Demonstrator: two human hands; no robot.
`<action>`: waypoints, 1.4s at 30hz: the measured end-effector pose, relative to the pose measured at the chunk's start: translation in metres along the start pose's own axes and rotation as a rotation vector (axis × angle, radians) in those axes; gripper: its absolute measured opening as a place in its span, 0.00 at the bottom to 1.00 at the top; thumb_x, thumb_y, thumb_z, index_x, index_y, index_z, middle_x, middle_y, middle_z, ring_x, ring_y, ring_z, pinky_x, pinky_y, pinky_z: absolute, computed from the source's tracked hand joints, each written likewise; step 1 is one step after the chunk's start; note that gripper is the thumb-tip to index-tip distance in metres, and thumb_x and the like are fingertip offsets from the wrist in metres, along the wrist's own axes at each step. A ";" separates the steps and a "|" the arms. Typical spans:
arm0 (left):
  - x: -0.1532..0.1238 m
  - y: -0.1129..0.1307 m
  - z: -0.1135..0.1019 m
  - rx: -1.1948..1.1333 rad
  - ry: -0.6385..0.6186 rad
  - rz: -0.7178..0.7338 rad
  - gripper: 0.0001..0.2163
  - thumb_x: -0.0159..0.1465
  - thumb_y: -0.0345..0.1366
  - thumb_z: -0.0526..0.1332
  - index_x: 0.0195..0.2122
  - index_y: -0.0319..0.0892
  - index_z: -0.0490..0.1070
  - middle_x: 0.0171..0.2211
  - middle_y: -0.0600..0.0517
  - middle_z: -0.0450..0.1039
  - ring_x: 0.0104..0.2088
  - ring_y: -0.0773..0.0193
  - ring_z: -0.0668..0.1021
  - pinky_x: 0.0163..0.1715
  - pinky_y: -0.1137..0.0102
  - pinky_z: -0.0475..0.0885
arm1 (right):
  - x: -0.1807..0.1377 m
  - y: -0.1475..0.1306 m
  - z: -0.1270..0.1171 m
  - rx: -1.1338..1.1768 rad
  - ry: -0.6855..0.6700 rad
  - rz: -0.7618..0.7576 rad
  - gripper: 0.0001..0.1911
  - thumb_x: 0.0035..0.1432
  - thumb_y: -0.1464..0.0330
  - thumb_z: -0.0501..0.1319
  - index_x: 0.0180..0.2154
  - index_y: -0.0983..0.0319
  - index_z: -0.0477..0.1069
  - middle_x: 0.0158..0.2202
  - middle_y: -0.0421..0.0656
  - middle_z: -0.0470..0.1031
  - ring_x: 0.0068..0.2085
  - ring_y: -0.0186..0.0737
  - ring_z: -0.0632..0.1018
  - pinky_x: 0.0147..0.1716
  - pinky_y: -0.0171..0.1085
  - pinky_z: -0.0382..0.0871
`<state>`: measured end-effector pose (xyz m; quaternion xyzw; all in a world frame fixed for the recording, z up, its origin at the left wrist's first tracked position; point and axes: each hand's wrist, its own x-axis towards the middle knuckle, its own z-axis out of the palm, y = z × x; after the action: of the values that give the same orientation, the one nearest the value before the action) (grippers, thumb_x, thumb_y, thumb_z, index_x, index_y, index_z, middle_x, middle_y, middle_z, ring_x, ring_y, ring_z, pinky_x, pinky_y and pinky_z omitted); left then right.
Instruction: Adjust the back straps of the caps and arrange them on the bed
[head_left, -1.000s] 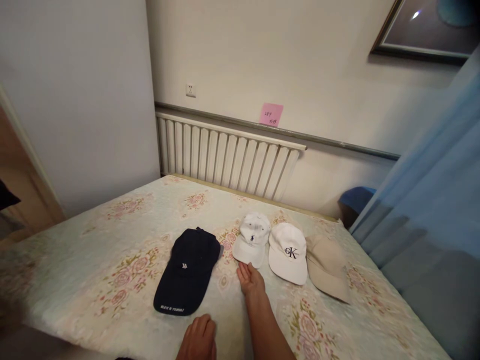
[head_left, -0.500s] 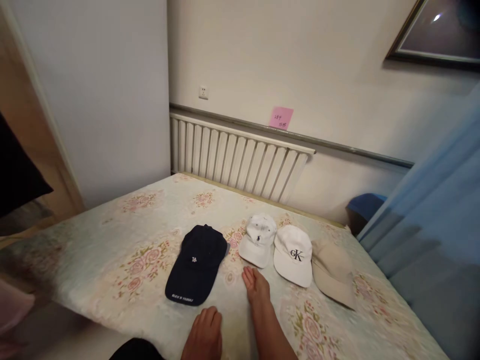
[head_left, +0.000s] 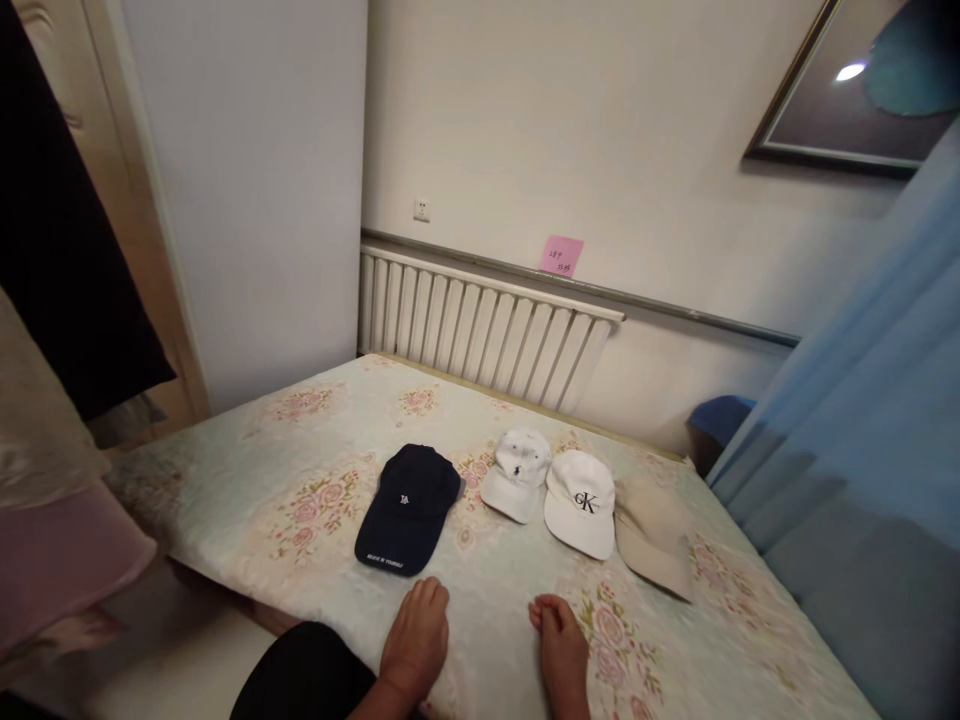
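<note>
Several caps lie in a row on a floral mattress [head_left: 247,480]: a navy cap [head_left: 409,507], a small white cap [head_left: 517,473], a white cap with a black logo [head_left: 581,502] and a beige cap [head_left: 655,533]. My left hand [head_left: 416,638] rests palm down on the mattress in front of the navy cap, fingers together and flat, holding nothing. My right hand [head_left: 559,650] rests near the front edge with its fingers curled in, apart from the caps.
A white radiator [head_left: 480,325] runs along the wall behind the mattress, with a pink note [head_left: 561,255] above it. A blue curtain [head_left: 862,420] hangs at the right. Dark and pale fabrics [head_left: 52,330] hang at the left by a door frame.
My right hand has drawn back from the small white cap toward the front edge and curled its fingers. The view has shifted back and left, showing more of the hanging fabrics.
</note>
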<state>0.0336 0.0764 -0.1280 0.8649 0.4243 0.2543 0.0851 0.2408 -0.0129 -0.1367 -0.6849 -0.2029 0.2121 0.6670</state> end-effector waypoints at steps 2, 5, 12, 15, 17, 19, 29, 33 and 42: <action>0.001 0.001 -0.002 -0.015 0.000 0.000 0.12 0.57 0.20 0.48 0.33 0.41 0.67 0.36 0.49 0.66 0.41 0.60 0.68 0.48 0.63 0.62 | -0.006 0.003 -0.020 -0.087 0.033 -0.049 0.04 0.41 0.69 0.64 0.25 0.58 0.73 0.26 0.40 0.75 0.31 0.42 0.74 0.36 0.36 0.67; 0.000 -0.001 -0.005 -0.062 0.002 0.005 0.12 0.58 0.21 0.47 0.31 0.40 0.66 0.35 0.49 0.65 0.39 0.60 0.67 0.45 0.64 0.63 | -0.012 0.010 -0.040 -0.263 0.067 -0.150 0.02 0.42 0.69 0.62 0.23 0.56 0.73 0.26 0.41 0.74 0.31 0.43 0.72 0.35 0.37 0.64; -0.003 -0.016 -0.009 -0.586 0.004 -0.082 0.07 0.58 0.27 0.52 0.28 0.41 0.67 0.31 0.49 0.66 0.36 0.59 0.67 0.41 0.65 0.63 | -0.014 0.027 -0.041 -0.661 -0.027 -0.421 0.12 0.54 0.67 0.50 0.32 0.60 0.71 0.34 0.47 0.76 0.38 0.49 0.74 0.42 0.43 0.65; -0.003 -0.025 -0.014 -0.902 0.017 -0.262 0.04 0.55 0.30 0.57 0.23 0.42 0.68 0.28 0.51 0.66 0.33 0.60 0.68 0.40 0.66 0.63 | -0.011 0.031 -0.042 -0.737 -0.051 -0.452 0.14 0.56 0.66 0.47 0.34 0.61 0.70 0.35 0.50 0.76 0.39 0.49 0.75 0.43 0.44 0.66; -0.004 -0.031 -0.017 -0.985 0.038 -0.375 0.04 0.54 0.32 0.59 0.22 0.42 0.67 0.26 0.53 0.66 0.31 0.61 0.68 0.38 0.68 0.64 | -0.010 0.034 -0.043 -0.765 -0.054 -0.463 0.14 0.56 0.66 0.47 0.35 0.62 0.70 0.36 0.50 0.76 0.40 0.49 0.75 0.44 0.44 0.66; -0.008 -0.035 -0.021 -1.047 0.067 -0.496 0.05 0.55 0.34 0.59 0.23 0.42 0.67 0.23 0.54 0.66 0.28 0.62 0.70 0.34 0.69 0.66 | -0.009 0.036 -0.044 -0.777 -0.057 -0.470 0.14 0.56 0.67 0.47 0.35 0.62 0.70 0.36 0.50 0.76 0.40 0.49 0.75 0.43 0.44 0.67; 0.006 -0.055 -0.042 -1.634 0.140 -0.992 0.07 0.60 0.34 0.62 0.37 0.38 0.66 0.36 0.44 0.74 0.40 0.57 0.79 0.43 0.65 0.74 | -0.012 0.032 -0.044 -0.778 -0.059 -0.479 0.14 0.56 0.67 0.47 0.35 0.63 0.69 0.36 0.50 0.76 0.40 0.49 0.75 0.44 0.44 0.66; 0.023 -0.059 -0.047 -1.750 0.150 -1.109 0.06 0.61 0.32 0.60 0.37 0.37 0.66 0.33 0.44 0.74 0.34 0.59 0.80 0.40 0.66 0.76 | -0.014 0.028 -0.043 -0.794 -0.063 -0.460 0.14 0.56 0.67 0.47 0.35 0.62 0.69 0.36 0.50 0.76 0.39 0.49 0.75 0.43 0.44 0.66; 0.040 -0.057 -0.056 -1.806 0.198 -1.168 0.02 0.60 0.28 0.60 0.33 0.36 0.67 0.26 0.46 0.74 0.27 0.60 0.80 0.31 0.68 0.77 | -0.012 0.029 -0.043 -0.760 -0.048 -0.492 0.13 0.57 0.68 0.46 0.35 0.62 0.69 0.36 0.50 0.75 0.40 0.48 0.75 0.44 0.45 0.65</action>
<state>-0.0141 0.1389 -0.0856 0.1219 0.4319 0.4621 0.7649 0.2543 -0.0559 -0.1650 -0.8074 -0.4385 -0.0264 0.3938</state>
